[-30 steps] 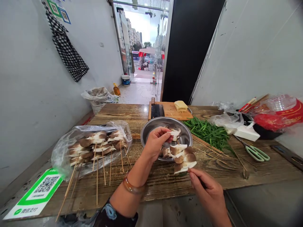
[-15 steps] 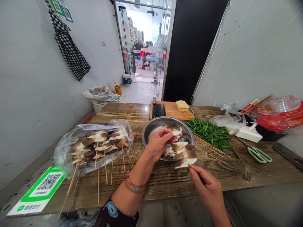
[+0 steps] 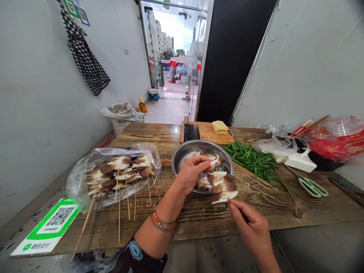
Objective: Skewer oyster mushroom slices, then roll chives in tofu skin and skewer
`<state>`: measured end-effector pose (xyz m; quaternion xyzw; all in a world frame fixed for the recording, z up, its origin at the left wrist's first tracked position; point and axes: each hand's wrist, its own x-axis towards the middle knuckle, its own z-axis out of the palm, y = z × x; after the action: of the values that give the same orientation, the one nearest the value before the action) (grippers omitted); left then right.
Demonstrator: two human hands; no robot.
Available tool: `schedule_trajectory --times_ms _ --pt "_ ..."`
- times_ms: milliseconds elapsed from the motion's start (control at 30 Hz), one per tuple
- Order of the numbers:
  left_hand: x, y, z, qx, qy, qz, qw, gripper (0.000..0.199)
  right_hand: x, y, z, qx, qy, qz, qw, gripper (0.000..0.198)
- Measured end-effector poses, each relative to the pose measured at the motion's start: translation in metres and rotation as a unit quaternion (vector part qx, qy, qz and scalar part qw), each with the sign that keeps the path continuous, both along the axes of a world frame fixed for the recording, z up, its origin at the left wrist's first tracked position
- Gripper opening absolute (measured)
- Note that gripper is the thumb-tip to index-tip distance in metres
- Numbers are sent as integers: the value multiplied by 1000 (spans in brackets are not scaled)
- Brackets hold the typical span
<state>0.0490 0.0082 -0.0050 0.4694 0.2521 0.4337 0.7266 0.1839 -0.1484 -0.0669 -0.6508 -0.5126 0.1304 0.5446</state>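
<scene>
Between thumb and fingers, my left hand (image 3: 195, 170) pinches a white-and-brown mushroom slice (image 3: 215, 162) at the upper end of a skewer. My right hand (image 3: 250, 222) grips the lower end of that mushroom skewer (image 3: 224, 185), on which several slices are threaded. The skewer is tilted over the near rim of a steel bowl (image 3: 178, 151), and more mushroom pieces (image 3: 202, 184) lie inside. To the left, finished-looking mushroom skewers (image 3: 116, 172) rest on a clear plastic bag (image 3: 76, 178), their bare sticks pointing toward me.
Behind the bowl are a cutting board (image 3: 206, 132), a cleaver (image 3: 191, 132) and stacked yellow sheets (image 3: 219, 127). Green leaves (image 3: 251, 161) and loose bamboo sticks (image 3: 253, 176) lie right of it. Farther right are scissors (image 3: 313, 187) and a white box (image 3: 301, 161). A QR card (image 3: 47, 227) sits front left.
The view has shifted very slightly. Both hands keep their hold on the mushroom slice and the skewer, with hardly any movement.
</scene>
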Motion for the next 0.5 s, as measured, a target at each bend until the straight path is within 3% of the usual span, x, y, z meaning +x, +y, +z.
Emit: schedule_trajectory --times_ms 500 --pt "-1 1 -1 25 34 -28 999 15 0 2 -2 21 -18 16 999 17"
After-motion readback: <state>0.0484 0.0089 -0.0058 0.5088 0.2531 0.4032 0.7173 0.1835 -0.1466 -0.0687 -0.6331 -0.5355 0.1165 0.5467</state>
